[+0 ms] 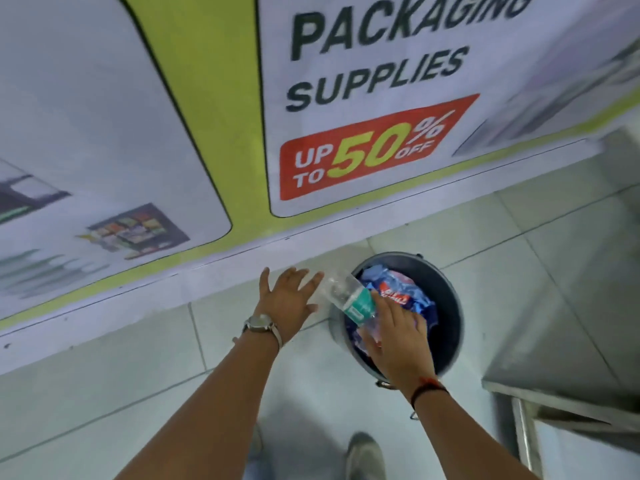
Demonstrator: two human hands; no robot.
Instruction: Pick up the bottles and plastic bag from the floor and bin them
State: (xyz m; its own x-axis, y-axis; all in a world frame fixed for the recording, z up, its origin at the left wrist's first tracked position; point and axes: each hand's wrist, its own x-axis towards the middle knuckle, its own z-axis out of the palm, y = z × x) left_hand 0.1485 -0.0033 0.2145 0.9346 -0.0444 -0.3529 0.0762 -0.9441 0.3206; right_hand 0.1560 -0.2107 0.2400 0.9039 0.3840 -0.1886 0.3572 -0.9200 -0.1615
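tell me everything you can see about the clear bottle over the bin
The clear plastic bottle looks empty and slightly crumpled, with a teal-green label band around its middle. It lies tilted over the near-left rim of the dark round bin, one end toward the left hand, the other down toward the blue plastic bag already inside. The right hand rests on its lower end; the left hand is spread open beside it. Its cap cannot be made out.

A wall banner (363, 98) reads "PACKAGING SUPPLIES" — below it, pale floor tiles (138, 358) and a steel table (554, 393).
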